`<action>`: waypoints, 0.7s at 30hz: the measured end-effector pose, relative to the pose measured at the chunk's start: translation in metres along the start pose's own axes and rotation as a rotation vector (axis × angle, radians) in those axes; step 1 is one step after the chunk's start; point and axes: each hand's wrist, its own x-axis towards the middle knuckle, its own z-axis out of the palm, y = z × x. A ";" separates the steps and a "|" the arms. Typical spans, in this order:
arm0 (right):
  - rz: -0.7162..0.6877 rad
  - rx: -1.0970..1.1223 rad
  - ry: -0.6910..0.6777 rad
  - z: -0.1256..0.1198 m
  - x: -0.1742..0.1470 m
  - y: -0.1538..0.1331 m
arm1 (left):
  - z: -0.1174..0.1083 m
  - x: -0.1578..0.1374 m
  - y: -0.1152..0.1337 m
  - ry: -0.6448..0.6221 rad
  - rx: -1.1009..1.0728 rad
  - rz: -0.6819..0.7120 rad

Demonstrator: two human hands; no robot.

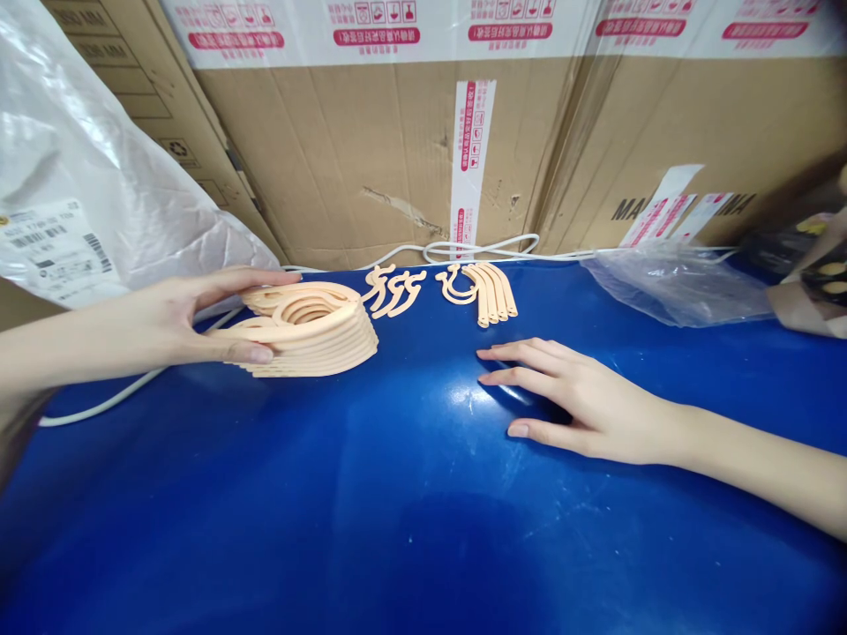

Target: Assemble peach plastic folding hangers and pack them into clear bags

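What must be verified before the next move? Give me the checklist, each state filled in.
1. Left hand gripping the stack of peach pieces: ok, thumb in front, fingers behind.
2. Right hand empty: ok, fingers spread.
3. Right hand resting on the blue table: cannot tell.
4. Loose pieces gathered in one group: not ok, a left group and a right group lie apart.
5. Clear plastic bag off the loose pieces: ok, it lies to their right.
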 end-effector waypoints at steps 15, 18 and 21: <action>0.001 -0.011 -0.015 0.001 0.000 0.000 | -0.013 -0.012 -0.011 0.018 0.108 -0.056; 0.004 -0.018 -0.018 0.001 0.000 0.000 | -0.014 -0.006 -0.022 -0.027 0.156 -0.116; 0.003 -0.019 -0.018 0.001 0.000 0.000 | -0.014 -0.007 -0.020 -0.019 0.146 -0.114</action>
